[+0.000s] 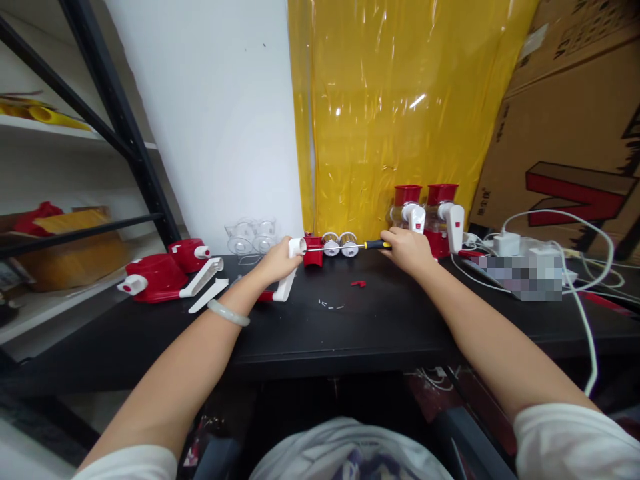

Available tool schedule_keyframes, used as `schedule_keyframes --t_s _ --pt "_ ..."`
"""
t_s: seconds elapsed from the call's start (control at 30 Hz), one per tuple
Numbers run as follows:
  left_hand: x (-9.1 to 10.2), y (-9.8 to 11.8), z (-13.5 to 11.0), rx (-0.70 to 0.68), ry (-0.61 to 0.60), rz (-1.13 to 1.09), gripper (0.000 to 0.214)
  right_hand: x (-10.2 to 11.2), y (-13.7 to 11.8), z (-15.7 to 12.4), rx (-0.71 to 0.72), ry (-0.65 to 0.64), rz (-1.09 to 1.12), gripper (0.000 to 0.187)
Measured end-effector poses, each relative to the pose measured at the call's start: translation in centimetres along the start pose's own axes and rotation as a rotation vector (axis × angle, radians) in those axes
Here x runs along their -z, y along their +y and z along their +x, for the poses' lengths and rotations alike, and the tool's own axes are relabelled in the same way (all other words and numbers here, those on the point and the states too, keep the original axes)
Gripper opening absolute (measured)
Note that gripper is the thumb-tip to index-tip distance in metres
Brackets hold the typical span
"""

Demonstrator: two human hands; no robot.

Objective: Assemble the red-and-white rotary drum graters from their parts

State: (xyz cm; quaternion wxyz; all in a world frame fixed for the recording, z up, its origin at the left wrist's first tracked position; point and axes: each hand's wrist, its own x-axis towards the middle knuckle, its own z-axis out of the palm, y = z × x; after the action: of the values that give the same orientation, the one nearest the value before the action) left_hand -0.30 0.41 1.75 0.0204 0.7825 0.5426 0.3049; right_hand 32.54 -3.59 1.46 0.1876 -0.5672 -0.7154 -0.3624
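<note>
My left hand (277, 261) is closed on a white plastic crank handle (286, 283), whose round hollow end faces right. My right hand (407, 249) grips the black and yellow handle of a screwdriver (374, 245). Its long shaft runs left, and the tip reaches the handle's round end; whether it sits in a screw is too small to tell. Behind the shaft are a red plastic part (313, 252) and two white-rimmed drums (340, 245). A small red piece (359, 284) and several screws (331, 305) lie on the black table below.
At the left lie red housings (155, 277) with white cranks (202, 277). Clear plastic parts (251, 235) stand by the wall. Two assembled red and white rotary graters (443, 220) stand back right, near white cables (595, 320) and a blurred-out item. A cardboard box (565, 127) leans at right.
</note>
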Motion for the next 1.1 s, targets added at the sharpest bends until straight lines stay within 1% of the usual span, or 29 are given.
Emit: schedule_keyframes --t_s 0.2,0.3,0.57,0.8,0.97,1.03,1.1 --pt "-0.1 0.0 0.1 0.022 -0.004 -0.005 0.032 -0.2 0.1 0.0 0.026 0.047 0.017 0.018" --pt "-0.2 -0.1 0.1 0.025 -0.002 -0.001 0.031 -0.3 0.2 0.0 0.055 0.107 0.024 0.017" --pt "-0.2 -0.5 0.2 0.065 0.001 -0.014 0.03 -0.9 0.5 -0.1 0.198 0.285 0.022 0.016" --pt "-0.2 -0.5 0.3 0.071 -0.006 -0.001 0.027 -0.3 0.5 -0.2 0.283 0.379 0.005 0.023" --pt "-0.2 -0.7 0.5 0.069 -0.028 -0.01 0.025 0.3 0.2 -0.2 0.337 0.395 0.057 0.03" --pt "-0.1 -0.7 0.4 0.068 -0.013 0.007 0.028 0.5 -0.1 -0.3 0.332 0.362 0.104 0.032" --pt "0.0 -0.7 0.2 0.051 0.001 0.041 0.032 0.6 -0.3 -0.3 0.317 0.302 0.159 0.035"
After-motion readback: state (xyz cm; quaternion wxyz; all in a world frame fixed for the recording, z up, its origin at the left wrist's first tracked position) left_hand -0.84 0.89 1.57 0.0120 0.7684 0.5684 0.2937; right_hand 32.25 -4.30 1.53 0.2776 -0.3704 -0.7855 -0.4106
